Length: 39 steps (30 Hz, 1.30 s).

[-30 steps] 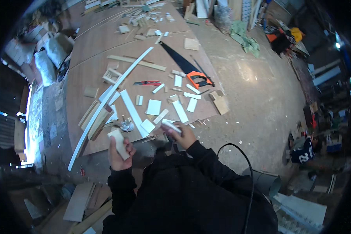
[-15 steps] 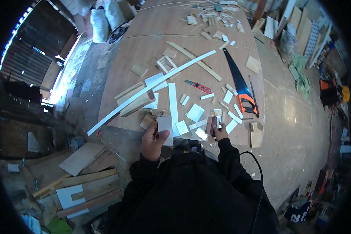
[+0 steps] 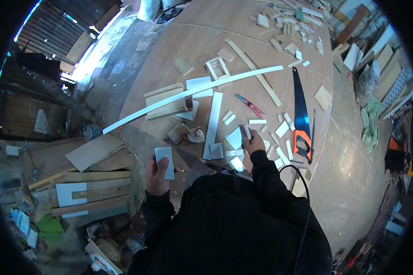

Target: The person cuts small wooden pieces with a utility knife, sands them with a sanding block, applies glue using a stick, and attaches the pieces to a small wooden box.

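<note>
Off the table's front edge, my left hand [image 3: 155,176] pinches a flat white rectangular board piece [image 3: 169,167], thumb across its face. My right hand [image 3: 255,145] is closed around a small dark brown block [image 3: 243,131] with a paler side; whether it is wrapped in something I cannot tell. That hand is over the front of the table, at the right edge of a white square piece [image 3: 234,139], which it partly hides. Left of it a long white strip [image 3: 214,120] lies on the table beside a smaller white square [image 3: 216,151]. A crumpled clear plastic bit [image 3: 196,135] lies near the edge.
An orange-handled handsaw [image 3: 301,114] and a red utility knife [image 3: 250,106] lie on the brown table [image 3: 165,55]. A long white strip [image 3: 192,91] crosses a wooden channel piece [image 3: 165,101] and overhangs the left edge. Stacked boards [image 3: 96,176] fill the floor at left. A black cable [image 3: 307,197] hangs by my right arm.
The view has shifted and turned. My left hand has moved left, away from the table edge, with the white piece. My right hand has brought the brown block leftward to the white square.
</note>
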### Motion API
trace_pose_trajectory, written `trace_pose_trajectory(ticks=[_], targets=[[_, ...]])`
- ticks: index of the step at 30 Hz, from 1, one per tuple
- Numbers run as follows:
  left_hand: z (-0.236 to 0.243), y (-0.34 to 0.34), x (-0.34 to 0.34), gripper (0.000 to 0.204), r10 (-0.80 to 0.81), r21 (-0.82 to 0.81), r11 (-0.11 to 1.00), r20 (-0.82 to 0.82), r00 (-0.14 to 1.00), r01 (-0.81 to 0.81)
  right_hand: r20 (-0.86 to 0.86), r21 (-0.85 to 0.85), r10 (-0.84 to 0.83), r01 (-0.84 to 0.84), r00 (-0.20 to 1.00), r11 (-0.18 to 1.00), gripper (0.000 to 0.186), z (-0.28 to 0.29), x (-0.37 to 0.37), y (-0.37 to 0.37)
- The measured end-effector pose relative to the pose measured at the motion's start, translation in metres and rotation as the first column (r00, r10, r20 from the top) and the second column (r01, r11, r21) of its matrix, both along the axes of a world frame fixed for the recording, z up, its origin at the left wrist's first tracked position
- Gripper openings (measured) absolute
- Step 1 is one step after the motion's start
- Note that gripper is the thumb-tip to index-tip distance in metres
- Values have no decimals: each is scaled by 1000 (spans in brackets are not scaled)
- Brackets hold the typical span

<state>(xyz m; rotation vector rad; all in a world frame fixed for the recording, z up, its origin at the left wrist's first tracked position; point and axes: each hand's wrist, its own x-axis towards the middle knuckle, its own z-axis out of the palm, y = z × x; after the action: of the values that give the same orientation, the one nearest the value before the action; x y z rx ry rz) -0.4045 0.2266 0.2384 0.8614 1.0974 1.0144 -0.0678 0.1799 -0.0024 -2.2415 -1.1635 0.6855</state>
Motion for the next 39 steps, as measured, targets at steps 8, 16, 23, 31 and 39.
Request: trace_pose_trajectory(ticks=[8, 16, 23, 31, 39], targets=[[-8, 2, -23, 32, 114, -34, 993, -62, 992, -116, -124, 369, 318, -254, 940, 894, 32, 72, -35, 54], [-8, 20, -29, 34, 142, 3, 990, -158, 977, -143, -48, 183, 534, -518, 844, 835, 30, 104, -88, 108], [-45, 53, -69, 32, -7, -33, 999, -130, 991, 3, 119, -134, 612, -598, 782, 790, 23, 103, -123, 144], [-39, 130, -106, 22, -180, 4, 983, -170, 969, 183, 420, -99, 527, -540, 739, 836, 19, 99, -155, 141], [-49, 190, -128, 16, -369, 77, 912, -271, 889, 402, 442, -152, 322, -283, 837, 947, 15, 103, -176, 142]])
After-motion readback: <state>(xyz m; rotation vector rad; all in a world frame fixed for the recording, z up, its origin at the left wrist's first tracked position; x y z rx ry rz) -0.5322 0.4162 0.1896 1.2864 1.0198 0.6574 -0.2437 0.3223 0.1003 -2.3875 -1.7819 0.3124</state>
